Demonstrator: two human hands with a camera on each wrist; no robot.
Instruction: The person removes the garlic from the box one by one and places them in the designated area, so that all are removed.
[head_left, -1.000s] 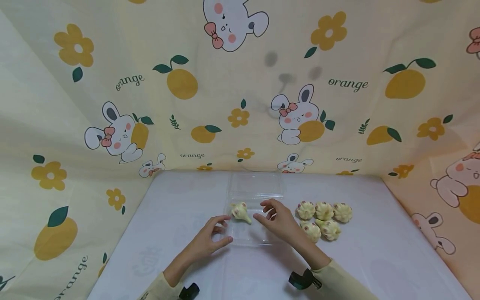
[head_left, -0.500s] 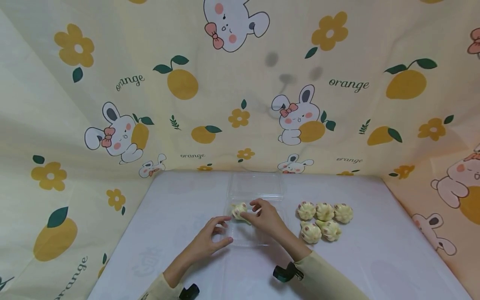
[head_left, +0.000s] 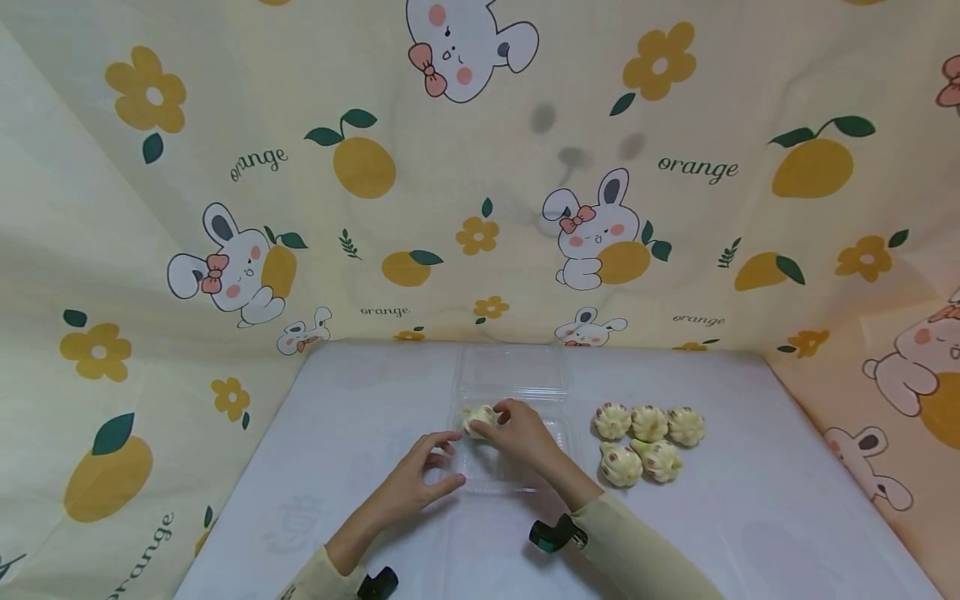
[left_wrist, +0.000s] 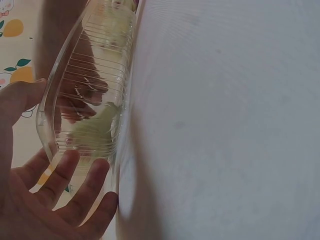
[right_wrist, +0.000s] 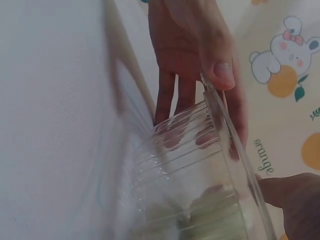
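Note:
A clear plastic box (head_left: 502, 475) lies on the table, with its lid laid back. In its left part is a pale yellow lobed bulb (head_left: 476, 417), reddish at its tips, with a greenish tapered neck seen through the wall in the left wrist view. My right hand (head_left: 523, 435) pinches this bulb between thumb and fingers; the fingers partly cover it. My left hand (head_left: 412, 475) rests at the box's left edge, thumb and fingers spread apart, fingertips touching the rim or wall. In the right wrist view, my left thumb (right_wrist: 223, 75) lies at the rim.
Several similar pale bulbs (head_left: 649, 423) lie in two rows to the right of the box. The clear lid (head_left: 512, 369) lies flat behind the box. A printed cloth (head_left: 420, 225) hangs behind the white table (head_left: 360, 392).
My right hand has moved left over the box and closed its thumb and fingers around the bulb, which lay alone before. The left hand stays in place.

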